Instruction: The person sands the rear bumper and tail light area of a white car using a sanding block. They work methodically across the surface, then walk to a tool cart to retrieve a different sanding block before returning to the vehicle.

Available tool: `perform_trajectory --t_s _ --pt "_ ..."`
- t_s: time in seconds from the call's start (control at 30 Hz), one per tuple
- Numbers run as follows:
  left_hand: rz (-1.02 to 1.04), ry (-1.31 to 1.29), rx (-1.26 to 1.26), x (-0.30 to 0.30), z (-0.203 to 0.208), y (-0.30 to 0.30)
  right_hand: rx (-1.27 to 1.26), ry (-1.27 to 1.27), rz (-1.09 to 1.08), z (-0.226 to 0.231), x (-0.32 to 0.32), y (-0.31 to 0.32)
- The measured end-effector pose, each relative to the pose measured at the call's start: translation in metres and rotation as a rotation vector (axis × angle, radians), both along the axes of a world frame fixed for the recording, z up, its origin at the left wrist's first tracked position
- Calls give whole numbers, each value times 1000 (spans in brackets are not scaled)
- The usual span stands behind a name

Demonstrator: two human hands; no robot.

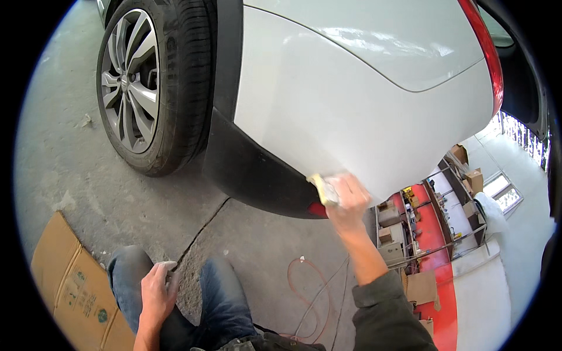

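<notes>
My right hand (350,202) reaches up to the lower edge of the car's white rear bumper (351,123). Its fingers are closed around a pale yellow, dusty sanding pad (322,190), which is against the bumper near the black lower trim (257,167). Whitish dust covers the fingers and the panel around them looks dull. By my left knee (130,266), my left hand (158,289) hangs with whitened fingertips, the fingers loosely bent and the thumb apart. I see nothing in it.
A rear wheel (132,82) stands left of the bumper. Flattened cardboard (82,286) lies on the concrete floor (58,152) at lower left. A thin red hose (291,281) curls between me and the car. Shelving with boxes (430,216) stands at right; the red tail light (489,58) is at upper right.
</notes>
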State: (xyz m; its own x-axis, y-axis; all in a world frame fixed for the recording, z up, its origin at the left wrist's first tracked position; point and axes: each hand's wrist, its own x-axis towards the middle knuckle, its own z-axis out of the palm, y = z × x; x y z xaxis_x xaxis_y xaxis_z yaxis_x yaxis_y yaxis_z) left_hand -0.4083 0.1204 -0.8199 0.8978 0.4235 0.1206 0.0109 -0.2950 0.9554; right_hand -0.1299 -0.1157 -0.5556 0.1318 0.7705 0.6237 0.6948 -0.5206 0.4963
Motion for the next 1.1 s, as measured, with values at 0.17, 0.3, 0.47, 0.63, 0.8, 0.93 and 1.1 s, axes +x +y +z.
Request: perform_trajectory --t_s 0.17,0.3,0.47,0.63,0.8,0.93,1.1 --pt "14 -99 46 -7 10 -6 4 33 -32 4 -3 -4" --pt "4 -116 45 -8 9 -6 -33 32 -24 4 -5 60" --pt "8 -101 20 -4 6 0 -51 22 27 -1 -2 90" --pt "-2 -68 -60 -15 18 4 -92 9 27 10 -5 71" --pt "6 -120 -21 -14 17 7 -74 -18 -7 -5 0 143" --pt "47 -140 -89 -18 14 13 -100 21 15 -3 -6 142" --pt "14 -149 -143 -18 10 15 -104 -30 -21 -6 -1 165"
